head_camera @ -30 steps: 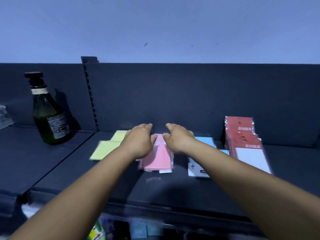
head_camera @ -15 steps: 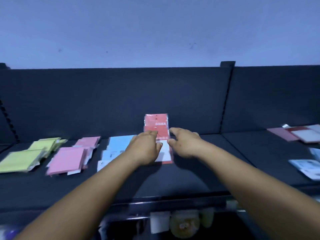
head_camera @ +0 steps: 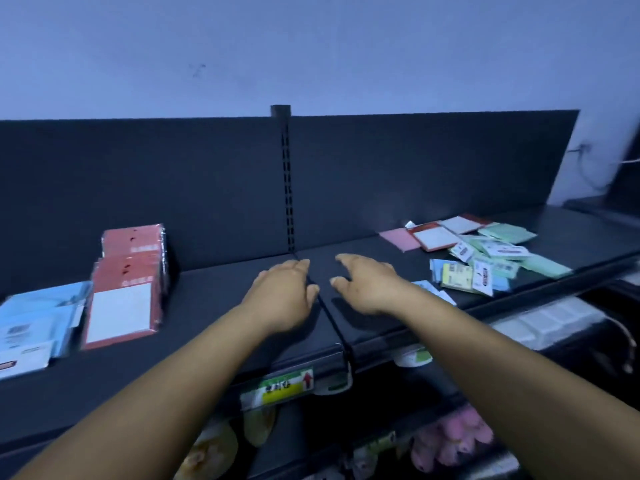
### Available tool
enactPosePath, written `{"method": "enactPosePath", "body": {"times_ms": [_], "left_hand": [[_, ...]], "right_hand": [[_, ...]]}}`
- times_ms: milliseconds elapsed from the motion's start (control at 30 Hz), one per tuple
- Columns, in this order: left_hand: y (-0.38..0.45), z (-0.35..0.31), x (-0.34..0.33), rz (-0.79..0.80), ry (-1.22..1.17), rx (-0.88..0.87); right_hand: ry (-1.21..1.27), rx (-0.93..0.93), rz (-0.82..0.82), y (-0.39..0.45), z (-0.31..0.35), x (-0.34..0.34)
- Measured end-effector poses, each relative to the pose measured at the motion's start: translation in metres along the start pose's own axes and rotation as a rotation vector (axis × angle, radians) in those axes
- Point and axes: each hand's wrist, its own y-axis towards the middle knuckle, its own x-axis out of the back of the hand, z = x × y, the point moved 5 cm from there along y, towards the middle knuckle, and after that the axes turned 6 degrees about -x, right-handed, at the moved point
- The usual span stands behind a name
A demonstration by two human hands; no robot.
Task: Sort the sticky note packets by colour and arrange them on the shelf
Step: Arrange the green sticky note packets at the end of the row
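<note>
**Both hands empty over the bare middle of the shelf**

At the far left lie blue packets (head_camera: 38, 320), with a red stack (head_camera: 130, 282) just beside them on the dark shelf (head_camera: 214, 306). The left hand (head_camera: 282, 296) and right hand (head_camera: 369, 287) hover palm-down, fingers relaxed, grasping nothing, either side of the shelf seam. To the right, an unsorted heap (head_camera: 485, 258) of pink, red, green and blue packets lies scattered.

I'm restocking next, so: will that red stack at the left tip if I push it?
Probably it slides apart rather than tips: the red stack already lies fanned, its packets stepped. The glossy wrap suggests slippery layers. The packets look flat and thin, so likely light; steady it with both hands.
</note>
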Motion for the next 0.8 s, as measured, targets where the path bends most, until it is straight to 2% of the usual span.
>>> {"method": "enactPosePath", "body": {"times_ms": [433,600,700,800], "left_hand": [[0.126,-0.100,-0.051,0.157,-0.092,-0.306],[0.148,-0.138,-0.084,0.283,-0.042,-0.442],[0.157,-0.148,-0.096,0.352,0.017,-0.478],[0.171,-0.143,-0.097,0.377,-0.018,-0.428]], "right_hand": [[0.069,-0.284,-0.087,0.040,-0.134,0.030],[-0.035,-0.401,0.014,0.048,-0.186,0.025],[-0.016,-0.372,0.068,0.050,-0.206,0.019],[0.062,-0.291,0.036,0.060,-0.217,0.017]]}}
